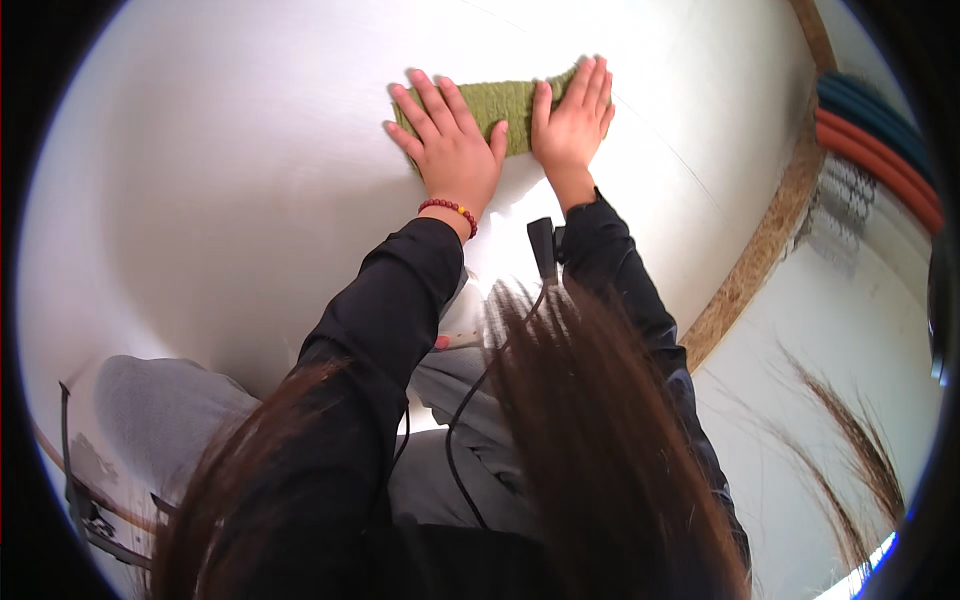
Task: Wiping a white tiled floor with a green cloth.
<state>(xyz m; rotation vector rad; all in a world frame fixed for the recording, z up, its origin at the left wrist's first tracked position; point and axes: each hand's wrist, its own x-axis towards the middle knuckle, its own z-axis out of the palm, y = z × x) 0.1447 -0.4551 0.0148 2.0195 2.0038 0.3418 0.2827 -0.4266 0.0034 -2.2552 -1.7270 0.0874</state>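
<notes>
Pressing flat with fingers spread, both hands lay on a green cloth (505,108) at about twelve o'clock on the white surface (230,200). The left hand (448,140) covered the cloth's left end and the right hand (572,118) its right end, palms down, gripping nothing. A red bead bracelet (448,209) circled the left wrist. Toward two o'clock, coloured hoops (880,140) lay beyond the surface's wooden edge (770,240).

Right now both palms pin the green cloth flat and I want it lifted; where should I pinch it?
Probably the bare middle strip of the green cloth between the left hand and right hand, pinched from the near edge: it lies flat, and only there is it uncovered.
</notes>
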